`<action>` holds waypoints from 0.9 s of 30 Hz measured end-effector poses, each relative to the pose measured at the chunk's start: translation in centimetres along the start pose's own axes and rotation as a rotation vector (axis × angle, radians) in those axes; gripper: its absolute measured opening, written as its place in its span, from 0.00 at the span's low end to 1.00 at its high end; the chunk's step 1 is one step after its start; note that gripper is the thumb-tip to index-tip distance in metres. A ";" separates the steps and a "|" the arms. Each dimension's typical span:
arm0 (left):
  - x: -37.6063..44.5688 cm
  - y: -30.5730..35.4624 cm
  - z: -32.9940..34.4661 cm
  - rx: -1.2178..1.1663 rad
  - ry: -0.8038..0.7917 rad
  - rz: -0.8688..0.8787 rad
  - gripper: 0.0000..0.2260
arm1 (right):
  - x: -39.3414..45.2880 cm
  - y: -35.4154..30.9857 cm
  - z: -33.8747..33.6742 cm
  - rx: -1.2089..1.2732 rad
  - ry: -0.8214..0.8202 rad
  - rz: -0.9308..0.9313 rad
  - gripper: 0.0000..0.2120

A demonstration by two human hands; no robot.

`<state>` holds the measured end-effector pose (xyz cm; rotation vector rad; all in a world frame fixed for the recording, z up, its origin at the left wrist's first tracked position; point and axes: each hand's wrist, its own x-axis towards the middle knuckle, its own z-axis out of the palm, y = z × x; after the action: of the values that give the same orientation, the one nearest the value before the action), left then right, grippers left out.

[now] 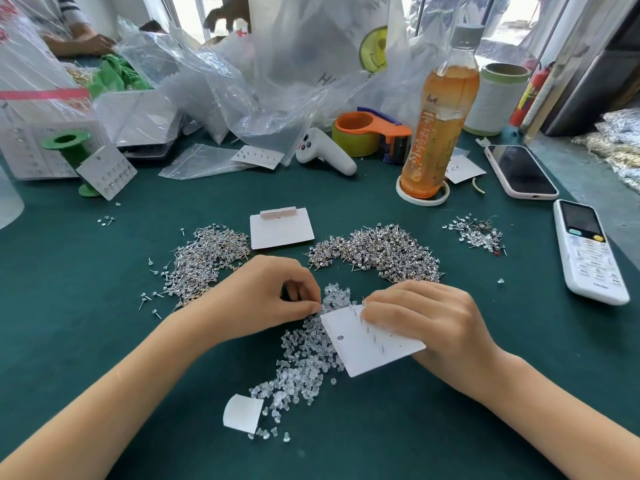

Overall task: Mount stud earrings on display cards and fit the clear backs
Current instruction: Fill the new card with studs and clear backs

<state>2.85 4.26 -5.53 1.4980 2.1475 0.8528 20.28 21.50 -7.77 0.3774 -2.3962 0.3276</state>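
1. The display card [372, 344] lies just right of table centre, at about 4 o'clock from the heap of clear backs [304, 355], its back face up with stud posts poking through near the upper edge.
2. The right hand [429, 320] grips the card, fingers curled over its upper right part beside the posts.
3. The left hand [266, 296] sits at 9 o'clock from the card, thumb and forefinger pinched together over the heap; whatever it pinches is too small to make out, probably a single back.
4. Loose stud earrings [381, 251] lie piled at 12 o'clock, with a second pile [204, 258] at 10 o'clock.
5. Judgement: the card is light and bends easily, so hold it close to the post being fitted. The backs look soft, tiny and slippery; take one by its sides. The posts are thin and could bend.
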 end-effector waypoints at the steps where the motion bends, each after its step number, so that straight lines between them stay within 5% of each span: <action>1: 0.0 0.1 0.0 0.005 -0.008 -0.006 0.02 | 0.0 0.0 0.0 0.001 -0.001 -0.002 0.16; 27: 0.2 -0.4 -1.1 -0.293 0.039 -0.228 0.06 | 0.3 -0.3 0.4 -0.074 0.058 -0.100 0.10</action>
<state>1.80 4.09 -5.00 1.0789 2.0633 1.0651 19.93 21.04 -7.86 0.4458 -2.3163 0.2010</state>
